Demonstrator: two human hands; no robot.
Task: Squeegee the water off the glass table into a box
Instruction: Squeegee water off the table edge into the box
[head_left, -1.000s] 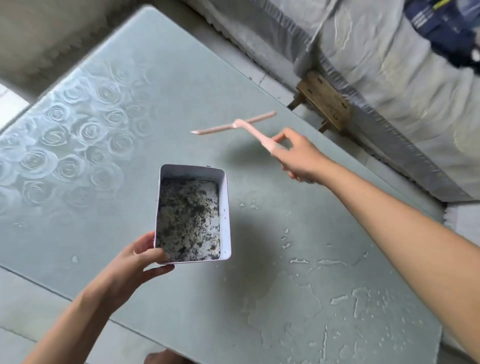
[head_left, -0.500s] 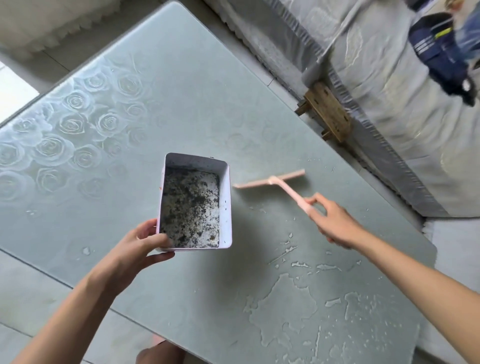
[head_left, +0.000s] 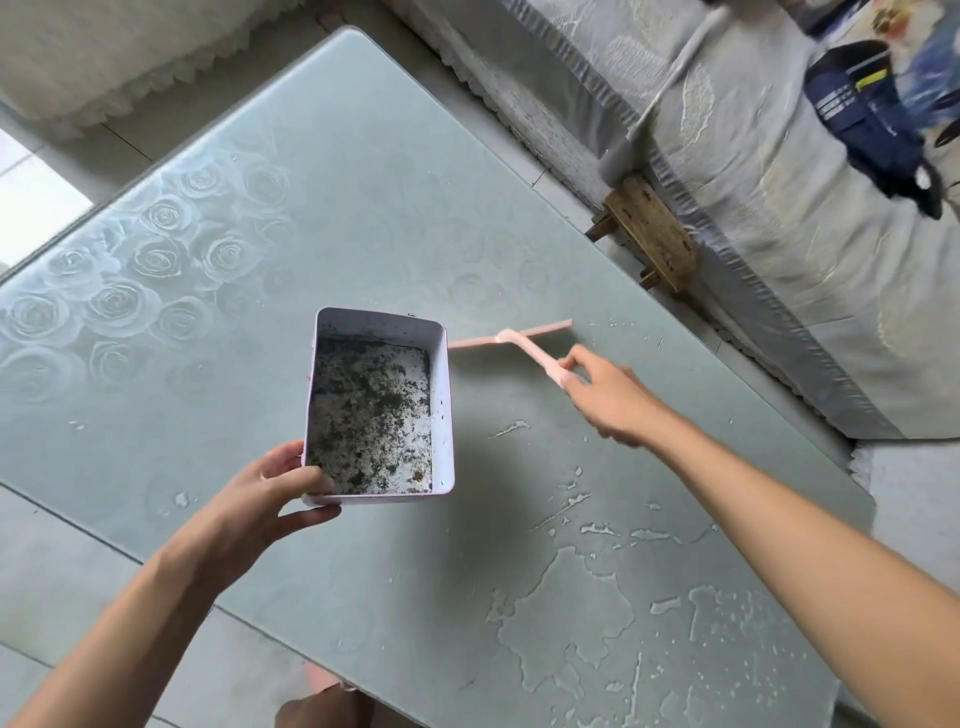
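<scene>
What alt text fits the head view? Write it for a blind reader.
A right hand holds a pink squeegee over a wet glass table, beside a white box that the left hand holds. Water pools nearer the person.

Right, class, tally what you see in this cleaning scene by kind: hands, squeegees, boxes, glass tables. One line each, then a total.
Hands: 2, the left hand gripping the box, the right hand holding the squeegee
Squeegee: 1, pink
Box: 1, with dark specks inside
Glass table: 1, wet in patches
Total: 5
</scene>
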